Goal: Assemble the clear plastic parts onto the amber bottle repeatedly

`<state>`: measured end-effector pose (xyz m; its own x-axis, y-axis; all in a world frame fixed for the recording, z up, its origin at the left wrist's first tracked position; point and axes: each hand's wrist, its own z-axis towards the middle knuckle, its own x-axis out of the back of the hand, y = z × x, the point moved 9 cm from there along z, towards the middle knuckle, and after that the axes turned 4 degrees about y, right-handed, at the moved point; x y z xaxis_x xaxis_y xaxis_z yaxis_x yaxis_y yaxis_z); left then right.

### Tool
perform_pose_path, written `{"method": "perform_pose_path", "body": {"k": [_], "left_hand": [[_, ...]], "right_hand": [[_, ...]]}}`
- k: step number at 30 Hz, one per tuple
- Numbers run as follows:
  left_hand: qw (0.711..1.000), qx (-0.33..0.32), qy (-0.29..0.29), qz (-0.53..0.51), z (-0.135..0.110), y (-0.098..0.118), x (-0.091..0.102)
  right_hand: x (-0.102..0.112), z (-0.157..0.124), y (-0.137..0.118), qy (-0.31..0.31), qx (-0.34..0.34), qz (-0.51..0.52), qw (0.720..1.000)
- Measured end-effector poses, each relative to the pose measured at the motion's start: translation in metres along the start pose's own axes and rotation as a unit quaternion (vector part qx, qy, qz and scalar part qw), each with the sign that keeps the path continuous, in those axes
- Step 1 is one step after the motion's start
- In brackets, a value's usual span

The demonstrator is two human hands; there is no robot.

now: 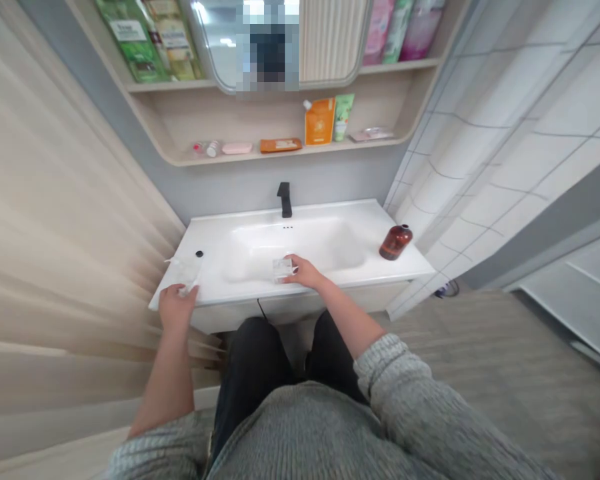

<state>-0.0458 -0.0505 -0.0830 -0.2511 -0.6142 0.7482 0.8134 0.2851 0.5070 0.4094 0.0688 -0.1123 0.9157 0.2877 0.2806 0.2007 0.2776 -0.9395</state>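
Over the front of the white sink basin (330, 243), my right hand (305, 272) is closed around a small clear box (282, 269), thumb and fingers on its right side. A bit of white shows beside the fingers; what it is I cannot make out. At the left end of the counter, my left hand (178, 305) pinches the near edge of a crumpled clear plastic bag (186, 269) lying on the white top. A small black cap (199, 254) sits just beyond that bag.
A brown bottle without a cap (396, 242) stands on the counter's right side. The black faucet (285, 200) rises behind the basin. Above it, a shelf (250, 157) holds an orange pouch (320, 122), a green tube (343, 117) and small packs. A curtain (80, 200) hangs at left.
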Motion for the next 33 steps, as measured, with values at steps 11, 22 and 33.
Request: {"method": "perform_pose_path", "body": {"k": [11, 22, 33], "left_hand": [[0.971, -0.172, 0.08, -0.144, -0.033, 0.106, 0.027], [0.81, -0.164, -0.413, -0.382, -0.077, 0.237, -0.151], [0.826, -0.119, -0.361, -0.416, -0.076, 0.259, -0.163]], "right_hand": [[0.001, 0.002, 0.005, 0.004, -0.012, -0.001, 1.0], [0.007, 0.002, -0.01, 0.038, 0.019, 0.025, 0.999], [0.007, 0.009, 0.006, 0.05, -0.012, 0.059, 0.997]]}}
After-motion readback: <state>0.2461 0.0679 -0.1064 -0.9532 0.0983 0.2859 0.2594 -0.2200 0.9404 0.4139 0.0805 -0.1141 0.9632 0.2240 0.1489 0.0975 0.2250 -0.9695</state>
